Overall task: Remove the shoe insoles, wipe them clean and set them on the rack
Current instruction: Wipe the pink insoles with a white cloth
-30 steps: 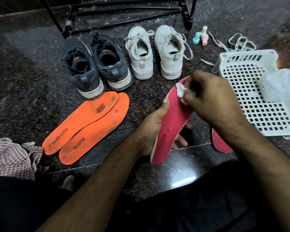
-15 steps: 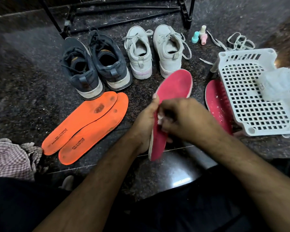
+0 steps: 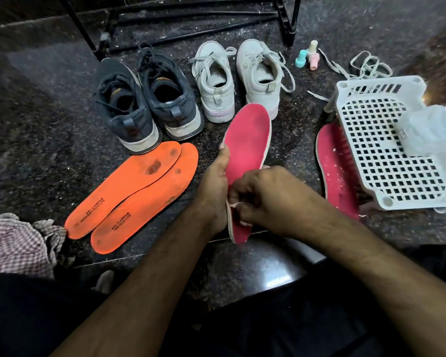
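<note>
Dark speckled stone floor (image 3: 49, 119). On it: 2 dark shoes (image 3: 144, 104), 2 white shoes (image 3: 237, 78), 2 orange insoles (image 3: 134, 194) overlapping, 1 pink insole (image 3: 337, 171) partly under white basket (image 3: 386, 148), 3 small bottles (image 3: 308, 56), loose laces (image 3: 358, 67), checked cloth (image 3: 16, 243), black rack (image 3: 191, 24).

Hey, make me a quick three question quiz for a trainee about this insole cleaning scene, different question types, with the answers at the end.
1. True or false: both orange insoles lie on the floor, overlapping.
2. Which hand steadies the pink insole along its edge? A) left hand B) right hand
3. Fill in: the second pink insole lies partly under the white plastic ____.

Key: 1 true. 2 A; the right hand pinches a white wipe against the insole's heel end. 3 basket.
</note>
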{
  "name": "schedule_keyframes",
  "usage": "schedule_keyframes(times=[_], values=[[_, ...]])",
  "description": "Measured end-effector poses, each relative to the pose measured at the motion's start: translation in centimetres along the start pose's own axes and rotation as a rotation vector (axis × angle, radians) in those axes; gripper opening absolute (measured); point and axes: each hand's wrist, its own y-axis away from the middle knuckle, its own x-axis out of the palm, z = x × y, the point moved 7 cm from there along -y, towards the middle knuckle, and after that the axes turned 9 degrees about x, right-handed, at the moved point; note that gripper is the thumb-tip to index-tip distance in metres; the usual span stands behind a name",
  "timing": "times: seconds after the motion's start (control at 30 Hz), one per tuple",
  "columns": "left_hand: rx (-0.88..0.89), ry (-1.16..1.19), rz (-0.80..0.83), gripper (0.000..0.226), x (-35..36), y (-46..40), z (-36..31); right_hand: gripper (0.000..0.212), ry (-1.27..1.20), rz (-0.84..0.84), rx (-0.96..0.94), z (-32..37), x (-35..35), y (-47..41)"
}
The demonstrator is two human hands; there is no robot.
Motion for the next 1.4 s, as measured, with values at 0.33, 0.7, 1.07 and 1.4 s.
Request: schedule_keyframes(times=[0.33, 0.7, 1.07, 1.4], values=[[-0.106, -0.256, 0.273, 0.074, 1.7, 0.8, 1.9, 0.021, 0.133, -0.586, 0.299, -6.6, -9.0, -0.8], [-0.047, -0.087, 0.003, 0.088, -1.0, -0.8, 0.8, 0.011, 0.020, 0.201, 0.079, -0.3, 2.1, 0.7], [0.364, -0.559, -0.283, 0.010, -4.5, -2.1, -0.6, 0.004, 0.020, -0.129, 0.426, -7.1, -4.1, -0.7], [0.840, -1.435, -0.200, 0.077, -0.5, 0.5, -2.6, 0.040, 0.359, -0.048, 0.717, -12.8, -3.2, -0.8]])
